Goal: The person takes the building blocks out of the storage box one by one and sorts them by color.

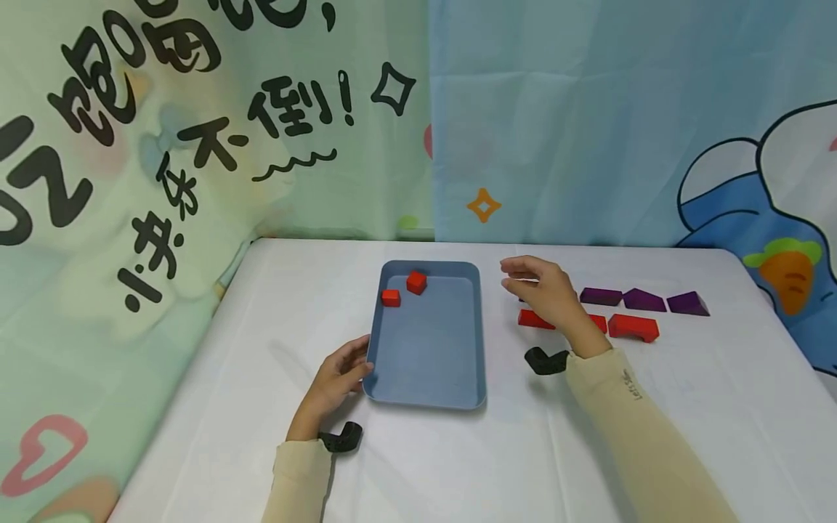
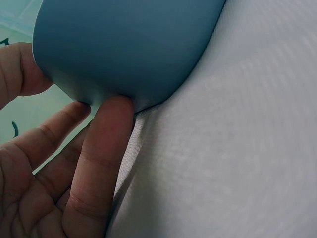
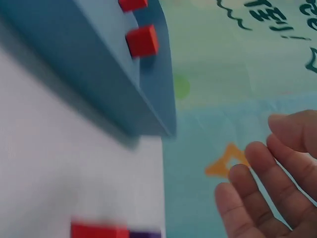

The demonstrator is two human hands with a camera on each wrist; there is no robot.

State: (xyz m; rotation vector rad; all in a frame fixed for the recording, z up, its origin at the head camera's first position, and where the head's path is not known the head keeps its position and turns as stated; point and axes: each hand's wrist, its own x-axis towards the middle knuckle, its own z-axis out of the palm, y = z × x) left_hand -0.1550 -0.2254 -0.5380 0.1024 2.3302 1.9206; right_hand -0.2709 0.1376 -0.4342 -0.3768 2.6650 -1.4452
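Note:
A blue-grey rectangular tray [image 1: 428, 356] lies on the white table, with two red blocks [image 1: 416, 282] in its far left part. At the tray's left side my left hand [image 1: 338, 374] holds the wall: the thumb [image 2: 34, 74] is at the rim and the fingers [image 2: 101, 153] bear on the outside. My right hand [image 1: 548, 294] hovers to the right of the tray, over a group of blocks, its fingers [image 3: 260, 161] loosely bent with nothing between them. Beneath and beside it are red blocks [image 1: 634, 327] and purple wedge-shaped blocks [image 1: 644, 300], some partly hidden by the hand.
The blocks right of the tray stand in two rows, purple behind red. A white cloth [image 1: 445, 465] covers the table. Printed curtains [image 1: 556, 131] hang behind the far edge and along the left side. A black wrist mount [image 1: 546, 361] sticks out from each sleeve.

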